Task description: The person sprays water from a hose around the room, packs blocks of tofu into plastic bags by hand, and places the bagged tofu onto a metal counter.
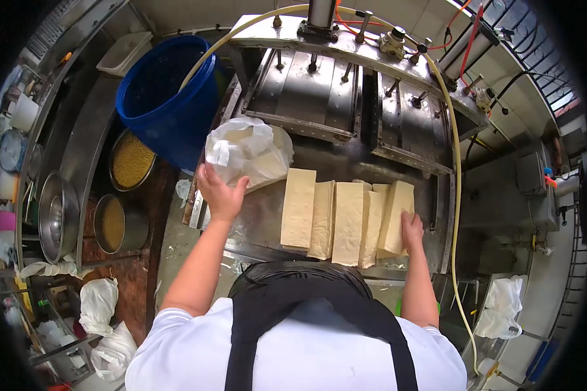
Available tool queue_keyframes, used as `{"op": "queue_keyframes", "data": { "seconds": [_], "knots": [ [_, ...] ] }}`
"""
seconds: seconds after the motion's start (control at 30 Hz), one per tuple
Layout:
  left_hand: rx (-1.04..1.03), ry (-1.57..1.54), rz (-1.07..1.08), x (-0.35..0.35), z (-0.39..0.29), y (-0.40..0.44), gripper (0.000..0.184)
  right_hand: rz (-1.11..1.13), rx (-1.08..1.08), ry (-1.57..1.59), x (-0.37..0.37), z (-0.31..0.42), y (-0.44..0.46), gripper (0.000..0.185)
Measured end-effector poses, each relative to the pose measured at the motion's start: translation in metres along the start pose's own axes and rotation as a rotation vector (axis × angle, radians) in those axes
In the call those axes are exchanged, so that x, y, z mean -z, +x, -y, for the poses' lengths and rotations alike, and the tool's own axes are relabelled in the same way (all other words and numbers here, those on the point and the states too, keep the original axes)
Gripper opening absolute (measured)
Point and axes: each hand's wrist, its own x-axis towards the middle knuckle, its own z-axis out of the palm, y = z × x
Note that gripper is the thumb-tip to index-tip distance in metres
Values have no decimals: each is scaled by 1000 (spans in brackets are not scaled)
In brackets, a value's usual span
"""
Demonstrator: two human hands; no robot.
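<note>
My left hand (222, 192) is at the lower left of a white plastic bag (251, 150) with pale blocks inside, its fingers apart and touching the bag. My right hand (411, 231) rests against the right side of the rightmost pale slab (396, 218), fingers extended along its edge. Several cream-coloured slabs stand side by side in a row on the metal table (254, 218). The leftmost slab (299, 208) lies close to the bag, and the one in the middle (348, 221) leans among the others.
Behind the table stand metal press trays (306, 91) under a steel beam (372, 52). A blue barrel (166, 98) is at the upper left, with a yellow hose (458, 195) arching across. Pots of grain (132, 163) sit at the left.
</note>
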Motion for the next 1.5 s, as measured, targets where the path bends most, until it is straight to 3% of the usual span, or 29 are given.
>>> {"op": "queue_keyframes", "data": {
  "seconds": [0.1,0.27,0.33,0.37,0.47,0.73,0.8,0.87,0.97,1.0,1.03,1.07,1.1,1.13,1.17,1.2,1.27,1.3,1.33,1.37,1.4,1.43,1.47,1.5],
  "knots": [
    [5,-48,170,-17,25,30,131,-24,12,-13,-3,-1,-1,84],
    [157,200,344,-41,53,77,130,-37,22,0,-7,-6,-1,85],
    [72,-108,334,-88,107,79,121,-41,-8,-11,-3,3,-6,84],
    [175,-418,585,-76,96,95,109,-41,-4,-10,-2,4,-5,84],
    [83,-195,491,-57,79,83,103,-19,14,-24,-4,2,-5,85],
    [-97,-90,452,-32,74,52,87,-19,12,-29,-9,-7,-2,90],
    [-29,-71,571,-22,61,55,95,-5,24,0,-7,-9,3,89],
    [-122,-10,370,-10,28,57,104,7,29,25,-2,-11,3,88],
    [-155,-105,413,-3,3,61,109,153,34,197,7,10,6,74],
    [-177,-91,444,0,-2,63,109,-191,238,85,3,24,4,66],
    [-109,-1,454,4,-11,67,87,-534,436,-26,-3,39,-1,58],
    [-104,2,450,-3,1,72,87,-596,581,12,0,70,-4,52],
    [-1,-78,552,-18,20,80,71,-660,724,52,6,111,-7,46],
    [101,-161,653,-25,29,85,56,-487,694,268,4,149,-15,44],
    [-45,-269,306,-18,25,82,23,-311,657,477,-1,187,-23,42],
    [-48,-268,301,-5,21,85,23,-166,737,552,-11,219,-29,39],
    [496,-936,335,24,22,94,19,27,883,510,-32,280,-51,40],
    [521,-1118,307,34,30,95,15,84,997,457,-51,303,-55,43],
    [556,-1103,237,51,28,97,17,308,881,459,-54,333,-72,53],
    [613,-1137,206,68,23,98,16,297,968,421,-81,350,-71,77],
    [669,-1172,174,79,20,96,15,358,911,389,-93,374,-77,102],
    [669,-1171,158,84,22,92,15,311,871,392,-106,392,-87,114],
    [688,-1207,175,87,26,88,16,316,886,392,-119,409,-90,114],
    [710,-1243,193,91,28,83,17,452,690,488,-132,425,-90,115]
  ]
}}
